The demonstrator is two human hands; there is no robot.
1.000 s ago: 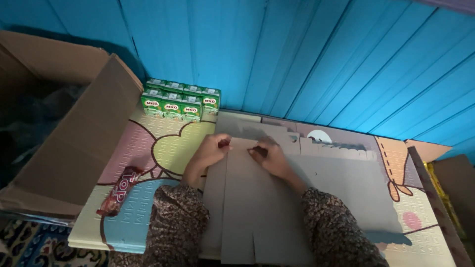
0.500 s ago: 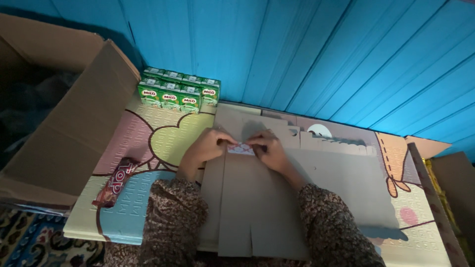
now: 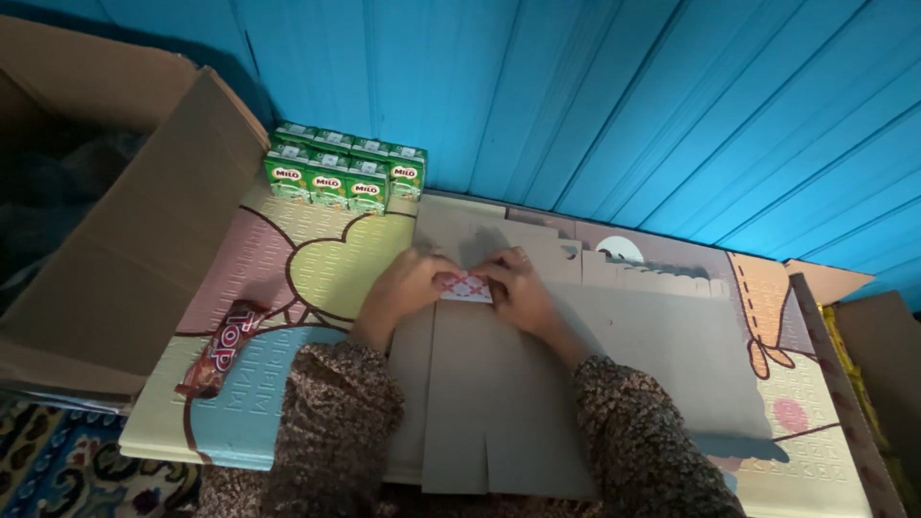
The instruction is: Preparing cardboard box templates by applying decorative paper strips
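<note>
My left hand [image 3: 408, 286] and my right hand [image 3: 520, 288] meet over a flat grey cardboard sheet [image 3: 499, 403] lying on a pastel foam mat [image 3: 326, 269]. Between their fingertips they pinch a small white card with a red pattern [image 3: 467, 287], held against the cardboard. Both forearms wear dark speckled sleeves and come in from the bottom edge. Several more flat cardboard pieces [image 3: 633, 273] with notched edges lie overlapped to the right of the hands.
A group of small green drink cartons [image 3: 345, 173] stands at the mat's far edge against the blue plank wall [image 3: 614, 105]. A red snack wrapper [image 3: 223, 347] lies at the left. A large open brown box [image 3: 115, 221] is further left; another box [image 3: 878, 355] is at right.
A second ago both hands lay slightly apart on the cardboard. They have drawn together, and the small white patterned card now shows between their fingertips.
</note>
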